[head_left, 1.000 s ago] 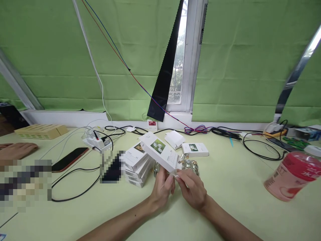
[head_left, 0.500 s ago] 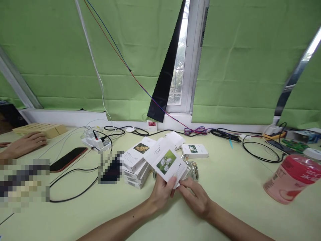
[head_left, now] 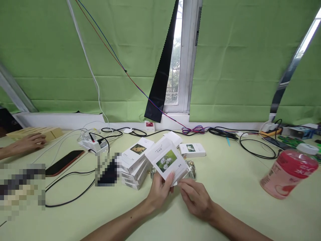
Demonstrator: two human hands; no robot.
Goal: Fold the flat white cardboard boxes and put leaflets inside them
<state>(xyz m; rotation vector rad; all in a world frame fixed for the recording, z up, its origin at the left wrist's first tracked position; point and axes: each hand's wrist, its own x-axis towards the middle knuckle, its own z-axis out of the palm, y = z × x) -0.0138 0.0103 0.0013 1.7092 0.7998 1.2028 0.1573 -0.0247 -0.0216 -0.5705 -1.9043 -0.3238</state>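
Note:
My left hand (head_left: 160, 193) is closed on a small white cardboard box (head_left: 164, 160) with a picture of white flowers, its thumb across the lower front. The box's top panel stands up, tilted away to the left. My right hand (head_left: 197, 199) has its fingers pinched together at the box's lower right corner; whether they grip the edge cannot be made out. Shiny silvery things (head_left: 192, 169) show partly behind the box. Just left is a stack of similar white boxes (head_left: 137, 154), the top one with a yellow flower picture.
Another white flower box (head_left: 192, 150) lies behind, right of a partly hidden white one (head_left: 173, 138). A pink-labelled jar (head_left: 288, 174) stands at right. A phone (head_left: 66, 162), power strip (head_left: 92, 144) and black cables are at left. Another person's hand (head_left: 32, 141) rests by yellow boxes (head_left: 54, 133).
My right fingers have shifted slightly away from the box's lower end. The box's upper panel is tilted a little more upright. The whole view has shifted slightly.

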